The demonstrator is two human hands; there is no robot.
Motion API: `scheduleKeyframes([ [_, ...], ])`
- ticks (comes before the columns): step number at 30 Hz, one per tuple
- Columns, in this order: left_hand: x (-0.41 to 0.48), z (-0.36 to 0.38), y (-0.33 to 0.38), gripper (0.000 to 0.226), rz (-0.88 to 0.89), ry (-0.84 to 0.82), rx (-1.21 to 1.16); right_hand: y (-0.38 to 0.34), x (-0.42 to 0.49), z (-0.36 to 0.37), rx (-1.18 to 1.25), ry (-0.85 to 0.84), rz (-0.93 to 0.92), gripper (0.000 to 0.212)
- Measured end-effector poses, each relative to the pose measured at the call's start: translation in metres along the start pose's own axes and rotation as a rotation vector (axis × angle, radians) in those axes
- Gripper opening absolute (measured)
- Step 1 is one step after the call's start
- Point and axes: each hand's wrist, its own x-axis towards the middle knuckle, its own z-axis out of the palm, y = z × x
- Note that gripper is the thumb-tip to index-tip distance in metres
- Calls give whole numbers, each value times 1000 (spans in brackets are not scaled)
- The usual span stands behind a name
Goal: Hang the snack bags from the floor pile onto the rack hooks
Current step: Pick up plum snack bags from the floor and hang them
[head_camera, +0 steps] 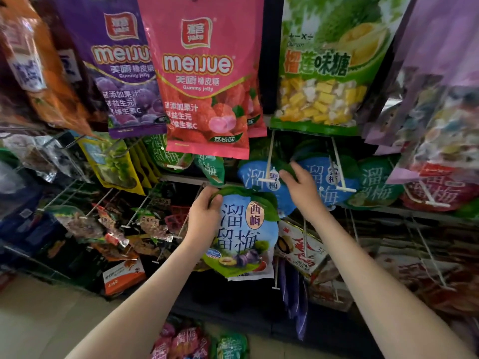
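My left hand [204,216] grips the upper left edge of a blue-and-green plum snack bag [243,234], holding it upright in front of the rack. My right hand [300,187] reaches past the bag's top right, fingers spread on the green tops of two blue bags [252,174] hanging behind. A white hook [268,161] juts out just left of that hand; another white hook [340,172] is to its right. Part of the floor pile [197,343], pink and green bags, shows at the bottom edge.
Large gummy and durian candy bags [204,81] hang overhead, close to the hands. Green and red plum bags [375,185] fill hooks to the right. Wire hooks with dried-snack packets [116,229] stick out at the lower left. More packets hang at the lower right.
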Motion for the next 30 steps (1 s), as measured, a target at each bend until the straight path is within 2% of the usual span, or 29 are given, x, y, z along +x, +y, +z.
scheduleKeyframes([
  [4,-1,4,0,30,10,-57,13,10,-22,-7,-43,-79,-70,40],
  [7,-3,8,-2,34,-16,-76,-10,4,-39,-9,80,-98,-103,21],
  [9,-5,9,-2,32,-35,-74,-35,0,-44,-9,140,-104,-99,16],
  [15,-6,4,-1,31,-45,-53,-35,-3,-46,-6,172,-136,-69,19],
  [18,-8,-1,2,27,-20,-44,-20,-6,-51,-5,180,-125,-123,16],
  [22,-10,-7,8,30,4,-69,2,-13,-56,-10,90,-97,-240,25],
  [25,-12,-10,11,25,3,-106,-18,-19,-56,-14,34,-151,-246,25],
  [30,-19,-22,4,27,-51,-96,-15,-13,-65,-2,74,-289,-142,12],
])
